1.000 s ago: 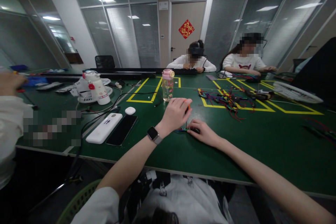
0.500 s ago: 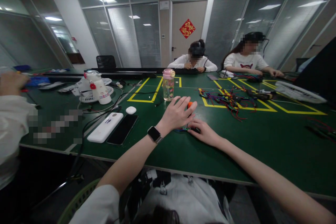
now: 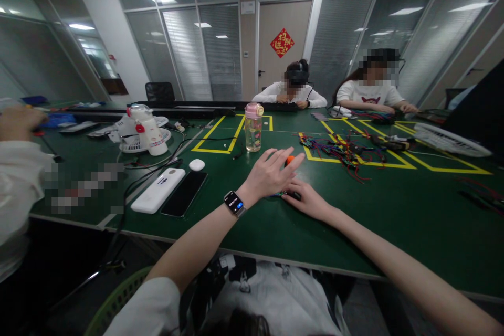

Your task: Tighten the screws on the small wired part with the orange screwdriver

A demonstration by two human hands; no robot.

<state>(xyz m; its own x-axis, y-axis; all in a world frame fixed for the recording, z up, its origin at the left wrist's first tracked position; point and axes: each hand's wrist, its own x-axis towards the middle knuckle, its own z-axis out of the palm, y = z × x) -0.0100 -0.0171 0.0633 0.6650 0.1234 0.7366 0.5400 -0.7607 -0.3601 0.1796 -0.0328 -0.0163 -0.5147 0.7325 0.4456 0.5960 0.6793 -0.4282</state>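
Note:
My left hand (image 3: 271, 173), with a smartwatch (image 3: 235, 203) on the wrist, hovers over the green table (image 3: 394, 210) with its fingers stretched and spread. The orange top of a small tool (image 3: 290, 159) shows between its fingertips; whether they touch it I cannot tell. Just right of it my right hand (image 3: 309, 200) lies low on the table, fingers closed on a small dark part with coloured wires (image 3: 292, 195).
A pink-capped bottle (image 3: 253, 127) stands behind my hands. A white power bank (image 3: 157, 190), black phone (image 3: 183, 194) and earbud case (image 3: 196, 165) lie left. A tangle of coloured wires (image 3: 338, 149) lies right. Two people (image 3: 293, 89) sit opposite; another person's sleeve (image 3: 18, 168) is at far left.
My left hand was closed round the orange tool top; its fingers have opened and stretched forward. My right hand has stayed on the small part.

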